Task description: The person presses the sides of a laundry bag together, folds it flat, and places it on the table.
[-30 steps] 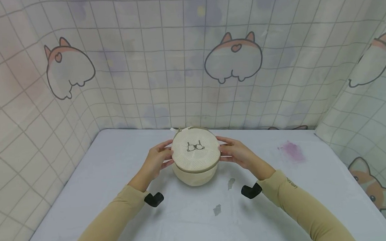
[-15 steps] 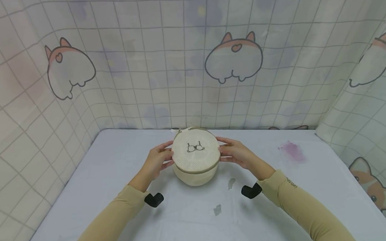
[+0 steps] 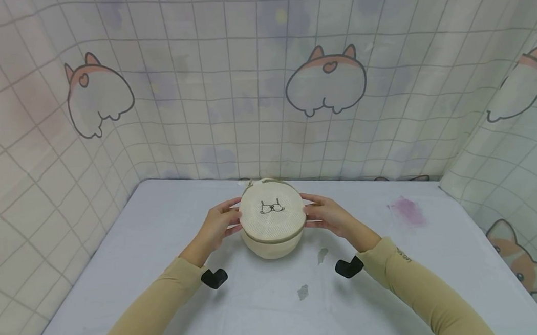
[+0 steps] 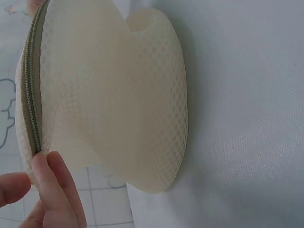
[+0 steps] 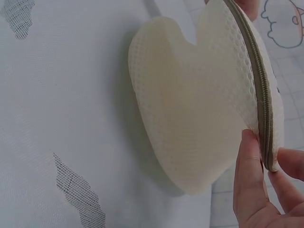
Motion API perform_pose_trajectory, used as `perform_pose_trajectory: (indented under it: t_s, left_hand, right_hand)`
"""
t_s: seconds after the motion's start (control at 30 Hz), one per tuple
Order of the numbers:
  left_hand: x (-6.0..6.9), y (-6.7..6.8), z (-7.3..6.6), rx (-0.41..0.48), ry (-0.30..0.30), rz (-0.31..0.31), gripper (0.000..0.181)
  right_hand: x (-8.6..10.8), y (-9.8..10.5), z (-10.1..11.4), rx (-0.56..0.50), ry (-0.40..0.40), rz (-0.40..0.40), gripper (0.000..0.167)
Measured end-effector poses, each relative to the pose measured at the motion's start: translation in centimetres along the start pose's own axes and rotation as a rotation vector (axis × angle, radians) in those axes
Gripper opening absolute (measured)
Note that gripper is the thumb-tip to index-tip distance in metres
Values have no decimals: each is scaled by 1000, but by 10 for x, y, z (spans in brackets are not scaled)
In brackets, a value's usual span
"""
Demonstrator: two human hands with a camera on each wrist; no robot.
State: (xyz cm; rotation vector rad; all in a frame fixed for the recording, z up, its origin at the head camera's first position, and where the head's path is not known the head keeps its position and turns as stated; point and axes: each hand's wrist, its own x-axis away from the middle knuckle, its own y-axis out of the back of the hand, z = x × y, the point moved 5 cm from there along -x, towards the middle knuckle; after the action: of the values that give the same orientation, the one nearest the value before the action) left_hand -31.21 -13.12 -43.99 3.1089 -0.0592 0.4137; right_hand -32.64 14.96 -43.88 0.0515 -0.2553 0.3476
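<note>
A round cream mesh bag (image 3: 273, 223) with a line drawing on its lid stands near the table's back edge. My left hand (image 3: 215, 224) grips its left side and my right hand (image 3: 333, 217) its right. In the left wrist view, fingers (image 4: 53, 190) and thumb pinch the rim beside the closed zipper (image 4: 31, 90). The right wrist view has the other hand (image 5: 266, 185) pinching the rim at the zipper (image 5: 260, 80) likewise. Below the rim, the mesh body (image 5: 175, 109) is dented and rests on the cloth. The bag's inside is hidden.
A white cloth (image 3: 277, 310) covers the table, with two grey patches (image 3: 303, 292) in front of the bag and a pink stain (image 3: 408, 211) at the right. Grid-patterned curtains (image 3: 208, 89) with animal drawings hang behind and on both sides.
The bag's lid has dipped very slightly, with both hands keeping their hold on it. Otherwise the arms and bag stay nearly still.
</note>
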Motion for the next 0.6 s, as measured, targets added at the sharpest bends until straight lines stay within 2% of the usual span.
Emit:
perform_pose_trajectory:
  t_s: [0.6]
  left_hand:
    - [0, 4, 5, -41, -22, 23, 54]
  right_hand:
    - [-1, -1, -6, 35, -27, -16, 57]
